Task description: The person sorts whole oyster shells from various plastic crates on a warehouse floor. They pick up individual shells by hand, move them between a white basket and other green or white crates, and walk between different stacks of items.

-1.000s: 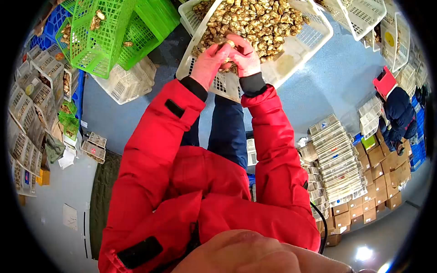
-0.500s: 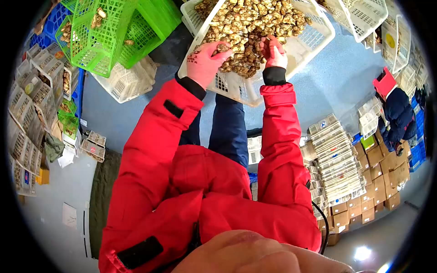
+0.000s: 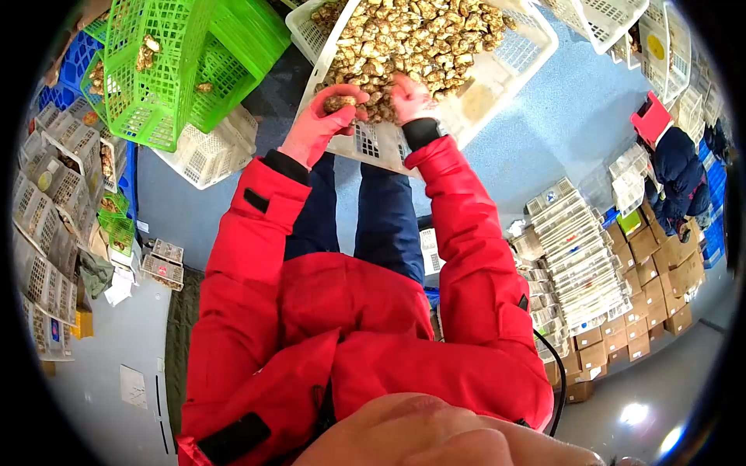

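Note:
A large white plastic crate point(image 3: 536, 39) in front of me holds a heap of knobbly brown-and-cream pieces point(image 3: 420, 39), mushroom-like in look. In my gloved left hand point(image 3: 315, 128), at the crate's near left edge, a brown piece point(image 3: 339, 102) is held between thumb and fingers. My gloved right hand point(image 3: 412, 101) reaches into the near side of the heap with its fingers curled. Its fingertips are partly hidden among the pieces, and I cannot make out what they grip.
Green crates point(image 3: 155, 78) with a few pieces stand at upper left, beside a white crate point(image 3: 211, 147). Stacked white crates point(image 3: 579, 256) and cardboard boxes point(image 3: 653, 264) are at right. A person in dark clothes point(image 3: 680, 171) is near the right edge.
Both my hands have moved left along the near side of the heap. The right hand has come closer to the left, and the view has shifted slightly.

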`<action>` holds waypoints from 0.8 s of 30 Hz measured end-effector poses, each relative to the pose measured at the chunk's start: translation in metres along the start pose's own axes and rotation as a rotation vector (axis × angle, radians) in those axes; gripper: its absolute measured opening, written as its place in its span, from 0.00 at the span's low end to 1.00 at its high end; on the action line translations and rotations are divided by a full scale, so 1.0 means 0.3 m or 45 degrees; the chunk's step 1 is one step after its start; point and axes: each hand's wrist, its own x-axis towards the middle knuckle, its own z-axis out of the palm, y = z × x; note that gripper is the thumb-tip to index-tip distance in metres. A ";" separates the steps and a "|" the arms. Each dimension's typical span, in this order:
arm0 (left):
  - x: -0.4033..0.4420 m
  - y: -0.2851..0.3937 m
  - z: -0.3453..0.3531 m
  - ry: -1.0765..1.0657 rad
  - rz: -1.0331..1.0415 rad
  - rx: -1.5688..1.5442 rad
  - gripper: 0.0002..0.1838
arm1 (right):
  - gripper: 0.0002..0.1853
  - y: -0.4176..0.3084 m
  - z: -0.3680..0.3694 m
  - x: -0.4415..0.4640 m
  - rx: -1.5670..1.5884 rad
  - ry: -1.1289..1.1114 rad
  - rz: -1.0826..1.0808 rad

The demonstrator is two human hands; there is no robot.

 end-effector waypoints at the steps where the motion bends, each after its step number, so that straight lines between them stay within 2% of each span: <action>1: -0.003 -0.002 -0.008 -0.024 -0.008 -0.027 0.15 | 0.18 -0.022 -0.083 0.049 0.005 0.034 0.190; 2: -0.003 -0.002 -0.008 -0.034 -0.016 -0.032 0.14 | 0.19 -0.040 -0.174 0.101 -0.304 0.263 0.015; 3: -0.004 -0.002 -0.003 -0.046 -0.028 -0.038 0.14 | 0.22 0.028 -0.186 0.166 -0.304 0.593 -0.112; 4: -0.007 -0.006 0.002 -0.056 -0.042 -0.043 0.15 | 0.24 0.043 -0.223 0.220 -0.492 0.699 0.022; 6: -0.010 -0.020 0.006 -0.077 -0.052 0.002 0.15 | 0.27 0.047 -0.240 0.286 -0.515 0.516 0.221; 9: -0.011 -0.041 0.019 -0.118 -0.066 -0.084 0.14 | 0.26 -0.009 -0.142 0.207 -0.702 0.163 0.135; 10: -0.002 -0.038 0.018 -0.095 -0.089 -0.095 0.14 | 0.23 -0.071 -0.132 0.141 -0.410 0.014 0.199; 12: 0.005 -0.048 0.016 -0.049 -0.153 -0.125 0.13 | 0.21 -0.112 -0.123 0.055 -0.192 -0.156 0.124; 14: 0.011 -0.068 -0.001 0.091 -0.190 -0.194 0.13 | 0.23 0.037 -0.039 0.046 0.217 0.018 0.050; 15: 0.012 -0.079 -0.013 0.129 -0.184 -0.223 0.13 | 0.19 0.011 -0.089 0.040 0.471 0.029 0.234; 16: 0.014 -0.087 -0.020 0.164 -0.177 -0.253 0.13 | 0.18 0.061 -0.099 0.045 0.479 0.133 0.258; 18: 0.010 -0.093 -0.021 0.226 -0.222 -0.242 0.13 | 0.17 0.142 -0.119 0.050 0.861 0.243 0.526; 20: 0.008 -0.110 -0.042 0.242 -0.246 -0.243 0.14 | 0.17 0.176 -0.167 0.058 0.137 0.598 0.172; 21: 0.001 -0.108 -0.038 0.242 -0.258 -0.225 0.14 | 0.20 0.132 -0.215 0.074 0.100 0.558 0.438; 22: 0.001 -0.112 -0.039 0.219 -0.252 -0.242 0.13 | 0.22 0.148 -0.255 0.108 -0.007 0.437 0.573; 24: -0.002 -0.124 -0.039 0.173 -0.241 -0.279 0.13 | 0.24 0.216 -0.216 0.192 -0.317 0.650 0.454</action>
